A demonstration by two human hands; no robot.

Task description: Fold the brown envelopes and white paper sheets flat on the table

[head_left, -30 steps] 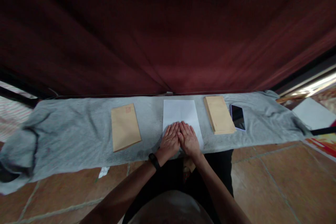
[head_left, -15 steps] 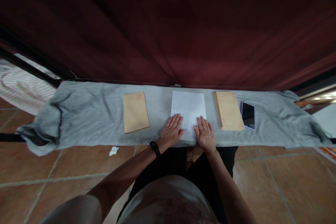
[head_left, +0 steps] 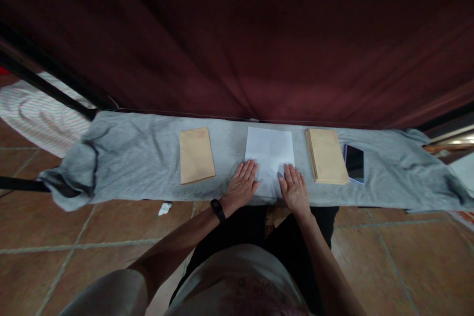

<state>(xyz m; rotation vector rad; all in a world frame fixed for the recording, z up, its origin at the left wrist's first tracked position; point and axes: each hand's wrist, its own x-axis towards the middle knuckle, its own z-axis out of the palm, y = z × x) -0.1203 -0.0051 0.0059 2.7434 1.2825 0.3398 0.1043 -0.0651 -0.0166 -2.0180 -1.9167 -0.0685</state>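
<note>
A white sheet of paper (head_left: 269, 153) lies on a grey cloth (head_left: 140, 158) spread over the floor. My left hand (head_left: 242, 185), with a black band on its wrist, lies flat and open on the sheet's near left corner. My right hand (head_left: 295, 190) lies flat and open on the near right corner. The two hands are apart, with bare paper between them. A single brown envelope (head_left: 196, 154) lies to the left of the sheet. A stack of brown envelopes (head_left: 326, 155) lies to its right.
A dark phone (head_left: 354, 163) rests on the cloth beside the envelope stack. A dark red curtain (head_left: 237, 39) hangs behind the cloth. A small white scrap (head_left: 164, 208) lies on the brown tiled floor (head_left: 400, 266). A striped fabric (head_left: 40, 113) shows at far left.
My hands were side by side at the middle of the sheet's near edge; they have slid apart to its two near corners. The camera has shifted, so the scene sits further right.
</note>
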